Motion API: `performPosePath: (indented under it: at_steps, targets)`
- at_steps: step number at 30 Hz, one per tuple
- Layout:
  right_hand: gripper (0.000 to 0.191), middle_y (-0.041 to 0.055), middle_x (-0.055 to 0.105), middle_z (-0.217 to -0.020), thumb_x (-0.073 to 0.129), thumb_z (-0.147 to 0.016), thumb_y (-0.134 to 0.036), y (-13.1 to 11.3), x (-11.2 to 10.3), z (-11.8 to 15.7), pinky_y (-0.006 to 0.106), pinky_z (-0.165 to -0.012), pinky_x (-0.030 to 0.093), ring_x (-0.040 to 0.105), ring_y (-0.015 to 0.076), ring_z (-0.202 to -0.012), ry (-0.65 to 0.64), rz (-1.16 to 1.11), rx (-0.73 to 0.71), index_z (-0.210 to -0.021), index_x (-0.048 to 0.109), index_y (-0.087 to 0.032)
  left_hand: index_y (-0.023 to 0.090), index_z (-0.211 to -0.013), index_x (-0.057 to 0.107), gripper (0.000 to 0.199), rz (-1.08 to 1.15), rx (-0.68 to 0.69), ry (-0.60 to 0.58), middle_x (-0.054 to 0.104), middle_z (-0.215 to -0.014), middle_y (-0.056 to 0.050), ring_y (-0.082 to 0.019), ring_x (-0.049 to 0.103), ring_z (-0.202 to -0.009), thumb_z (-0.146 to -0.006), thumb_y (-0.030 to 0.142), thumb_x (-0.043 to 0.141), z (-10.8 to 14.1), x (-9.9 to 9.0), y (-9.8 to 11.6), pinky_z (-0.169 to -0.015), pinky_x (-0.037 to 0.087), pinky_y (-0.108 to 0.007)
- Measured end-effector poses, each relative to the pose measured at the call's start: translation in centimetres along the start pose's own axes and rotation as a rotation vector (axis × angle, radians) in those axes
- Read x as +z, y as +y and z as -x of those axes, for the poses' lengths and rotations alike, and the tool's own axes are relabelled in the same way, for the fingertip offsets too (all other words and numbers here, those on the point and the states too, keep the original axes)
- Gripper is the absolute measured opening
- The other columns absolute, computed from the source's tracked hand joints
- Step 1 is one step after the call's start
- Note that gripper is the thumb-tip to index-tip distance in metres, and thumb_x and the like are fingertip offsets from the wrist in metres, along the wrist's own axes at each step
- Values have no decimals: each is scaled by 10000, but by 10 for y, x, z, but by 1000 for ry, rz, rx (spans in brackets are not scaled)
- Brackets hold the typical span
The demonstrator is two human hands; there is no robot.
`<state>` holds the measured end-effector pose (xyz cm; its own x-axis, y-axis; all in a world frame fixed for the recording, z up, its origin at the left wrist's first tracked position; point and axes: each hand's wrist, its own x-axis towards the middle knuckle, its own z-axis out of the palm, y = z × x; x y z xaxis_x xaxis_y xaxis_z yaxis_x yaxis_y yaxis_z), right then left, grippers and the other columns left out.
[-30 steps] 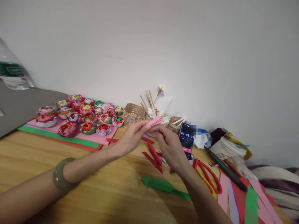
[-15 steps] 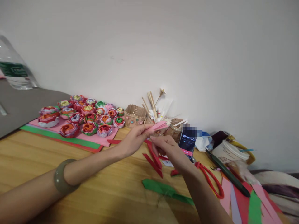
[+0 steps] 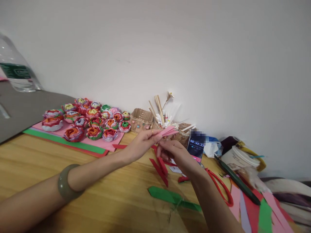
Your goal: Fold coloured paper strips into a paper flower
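My left hand point(image 3: 143, 144) is closed on a folded piece of pink paper point(image 3: 169, 130), whose pleated ends fan out to the right. Right against it, my right hand point(image 3: 174, 152) has its fingers curled in a pinch at the lower end of the paper. What those fingers hold, if anything, is too small to make out. Below the hands lie red paper strips point(image 3: 159, 172) and a folded green paper strip point(image 3: 165, 194). Some thin, tangled thread point(image 3: 171, 213) lies by the green strip.
Several layered paper flowers point(image 3: 94, 121) sit on coloured sheets at left. A water bottle point(image 3: 18, 72) stands behind. Decorated baskets point(image 3: 141, 121) with sticks line the wall. A phone timer point(image 3: 196, 145), red-handled scissors point(image 3: 222, 187), a dark green pen-like tool point(image 3: 239, 181) and a white tub point(image 3: 239, 158) are right.
Both hands stay close together at the pink paper. My right fingers have curled in slightly, just under the left hand. The view has shifted a little.
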<state>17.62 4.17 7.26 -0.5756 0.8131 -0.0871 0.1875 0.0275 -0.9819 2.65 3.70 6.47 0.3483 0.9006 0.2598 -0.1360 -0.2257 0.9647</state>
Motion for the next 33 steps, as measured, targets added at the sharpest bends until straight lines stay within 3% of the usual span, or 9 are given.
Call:
performPosePath:
  at_steps: [4,10,15,18,25,33]
  targets:
    - [274,-55,423,-530,456,-833,-381,-4,1,3,206,-448,271,359,79,-454,96,124,-25,-716,566,-159,119,-899,653,318,3,-11,53,445,-526,40,-81,336,-472,-806,386,508,-2,-3,-3,-447,256,-193]
    - [319,17,606,-710,369,-893,-358,-7,8,7,249,-629,365,542,159,-690,435,652,-218,-772,606,-181,143,-933,662,289,47,-60,106,427,-532,46,-84,327,-475,-805,359,520,-2,-2,-6,-465,255,-203]
    - [382,35,622,-633,301,-910,-334,-6,20,11,243,-563,330,564,165,-600,635,1022,-296,-750,614,-186,143,-877,665,256,47,-62,110,500,-625,24,-83,349,-512,-802,340,519,0,1,-5,-480,268,-202]
    - [408,33,614,-611,297,-918,-343,-6,24,11,231,-546,325,558,152,-575,635,1066,-328,-724,616,-178,142,-859,661,249,44,-50,98,485,-607,27,-85,344,-516,-803,335,514,0,1,-6,-476,265,-199]
    - [323,11,610,-626,391,-893,-294,-4,18,8,215,-543,347,537,136,-584,567,782,-349,-756,656,-167,148,-939,663,286,57,-44,115,543,-683,9,-77,315,-506,-805,354,517,1,1,-9,-467,243,-205]
    - [337,20,566,-619,382,-890,-316,-4,18,11,236,-556,333,494,137,-586,541,830,-367,-679,597,-167,128,-952,663,285,41,-63,109,468,-608,32,-74,304,-487,-807,322,513,1,1,-5,-447,229,-205]
